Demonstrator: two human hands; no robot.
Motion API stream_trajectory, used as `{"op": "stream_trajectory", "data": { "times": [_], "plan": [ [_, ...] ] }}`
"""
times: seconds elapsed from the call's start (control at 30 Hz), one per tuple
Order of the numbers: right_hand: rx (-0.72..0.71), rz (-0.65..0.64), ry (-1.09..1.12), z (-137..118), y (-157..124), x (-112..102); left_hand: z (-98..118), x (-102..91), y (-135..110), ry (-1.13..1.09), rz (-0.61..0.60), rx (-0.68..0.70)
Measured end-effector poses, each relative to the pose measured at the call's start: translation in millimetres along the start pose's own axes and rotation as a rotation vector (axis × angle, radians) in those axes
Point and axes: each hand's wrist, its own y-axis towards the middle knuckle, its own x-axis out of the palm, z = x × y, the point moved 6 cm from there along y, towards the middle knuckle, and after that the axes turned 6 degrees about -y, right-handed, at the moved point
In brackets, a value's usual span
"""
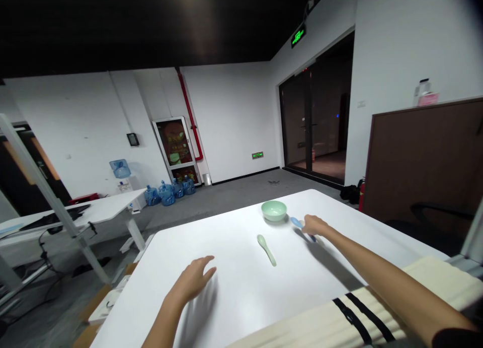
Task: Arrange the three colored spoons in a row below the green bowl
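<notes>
On the white table [234, 297] a pale green bowl [273, 210] stands near the far edge. Just right of the bowl, my right hand [314, 225] is closed on a blue spoon [296, 222], whose scoop points toward the bowl. A pale green spoon [266, 249] lies loose on the table in the middle, nearer to me than the bowl. My left hand [194, 278] rests flat on the table to the left, fingers stretched out, holding nothing.
A cream cloth with black stripes [362, 312] lies at the table's near right corner. Another white desk [75, 214] stands at left, with water bottles [166, 193] on the floor behind it. A brown partition [426, 161] stands at right.
</notes>
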Motion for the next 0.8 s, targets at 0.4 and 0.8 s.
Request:
{"op": "stream_trajectory", "data": {
  "times": [0.4,0.8],
  "plan": [
    [-0.100,-0.064,-0.051,-55,-4,36,-6,4.4,3,-0.019,0.008,0.026],
    [-0.113,-0.085,-0.035,-49,-4,51,-4,4.2,3,-0.001,0.001,0.021]
  ]
}}
